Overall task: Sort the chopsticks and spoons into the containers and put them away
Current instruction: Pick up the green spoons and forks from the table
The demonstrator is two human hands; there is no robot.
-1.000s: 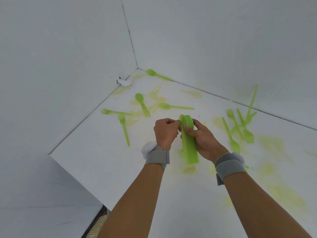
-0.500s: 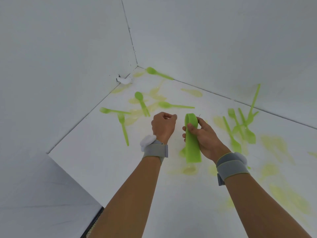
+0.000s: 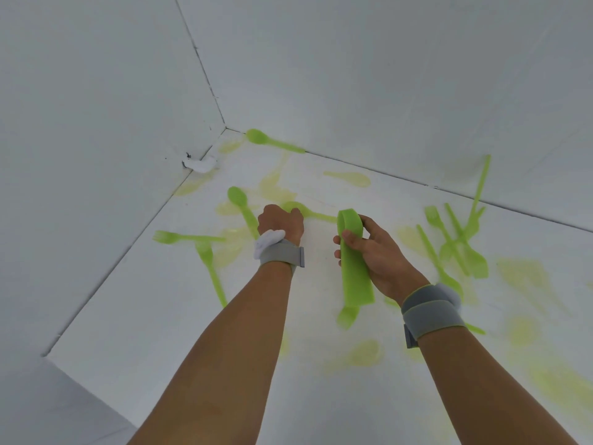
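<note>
White tabletop [image 3: 160,316] strewn with green cutlery; right hand [image 3: 377,252] grips a green container [image 3: 354,261]; left hand [image 3: 280,223] curls over a spoon [image 3: 308,211], grip unclear.

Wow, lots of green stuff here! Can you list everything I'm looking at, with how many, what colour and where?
Spoons: three clearly seen, green, far left of the white table: one in the corner, one left of the left hand, one just beyond that hand.
Forks: two, green, left side.
Cutlery pile: green, tangled at right; count unclear.
Long narrow container: one, green, centre.
White lump: one, at the left wall's foot.
Yellow-green stains: many, across the table.
Left hand: curled at the nearest spoon; grip hidden.
Right hand: holds the container.
Wristbands: two, grey.
</note>
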